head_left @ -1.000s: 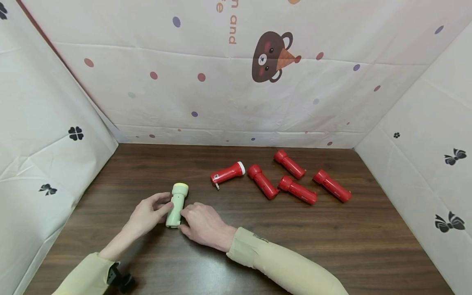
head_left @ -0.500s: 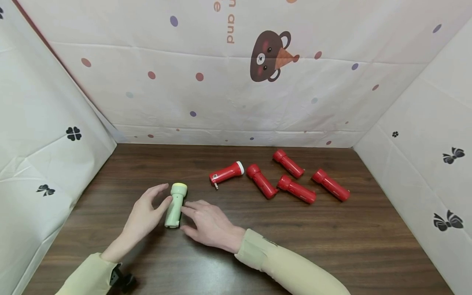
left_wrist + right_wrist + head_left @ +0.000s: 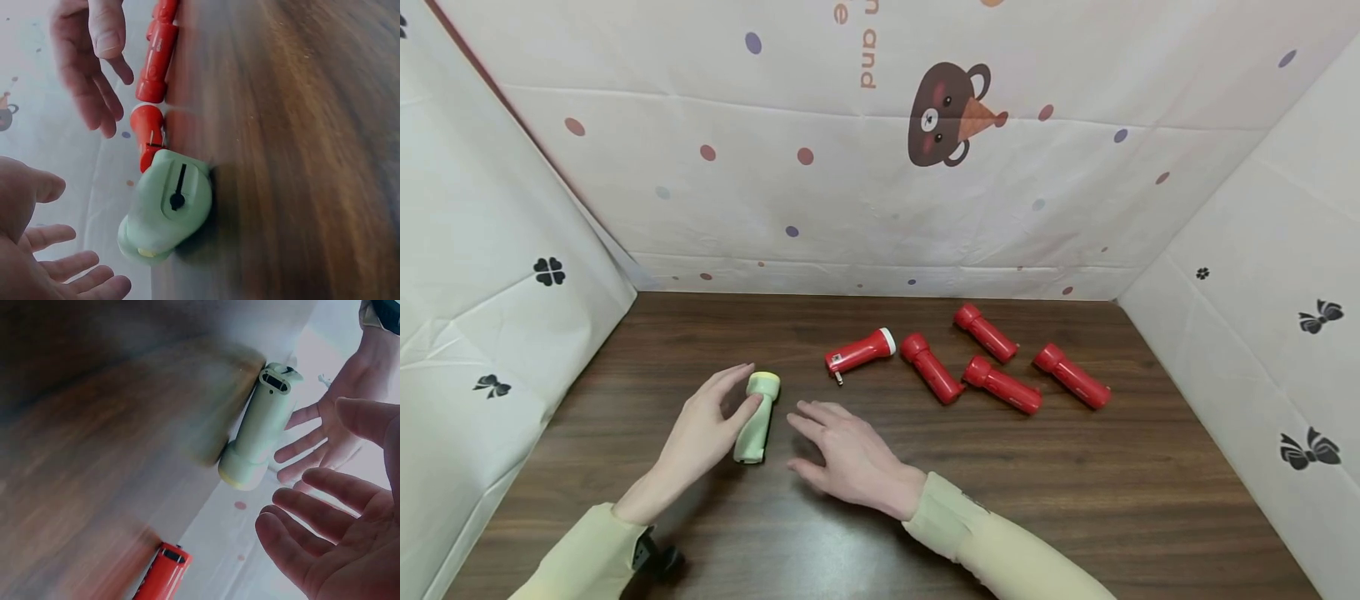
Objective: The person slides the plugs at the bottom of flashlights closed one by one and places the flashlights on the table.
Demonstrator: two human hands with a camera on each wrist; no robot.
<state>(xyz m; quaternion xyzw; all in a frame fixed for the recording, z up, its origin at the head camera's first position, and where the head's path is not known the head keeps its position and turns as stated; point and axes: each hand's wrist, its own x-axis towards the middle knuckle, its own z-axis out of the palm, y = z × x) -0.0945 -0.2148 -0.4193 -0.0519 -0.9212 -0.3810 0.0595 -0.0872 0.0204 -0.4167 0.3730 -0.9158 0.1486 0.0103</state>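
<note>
A pale green flashlight [image 3: 754, 435] with a yellow lens rim lies on the table, its head pointing to the back. My left hand [image 3: 706, 427] hovers at its left side, fingers spread and thumb overlapping the barrel in the head view. In the left wrist view the flashlight's tail [image 3: 165, 203], with a dark slot, shows a gap from that hand's fingers [image 3: 81, 269]. To the right, my right hand [image 3: 859, 460] is held apart from it, fingers loosely extended and palm bare in the right wrist view. Neither hand holds anything.
A red flashlight with a white rim [image 3: 861, 352] lies behind the hands, a small metal prong sticking out at its tail. Several red flashlights [image 3: 1003, 385] lie to its right on the brown wooden table [image 3: 1037, 492]. White printed cloth [image 3: 737, 200] walls in the back and sides.
My right hand has drawn away to the right from the green flashlight and its fingers have loosened. My left hand's fingers have spread and moved slightly toward the flashlight's head. The flashlight stays put.
</note>
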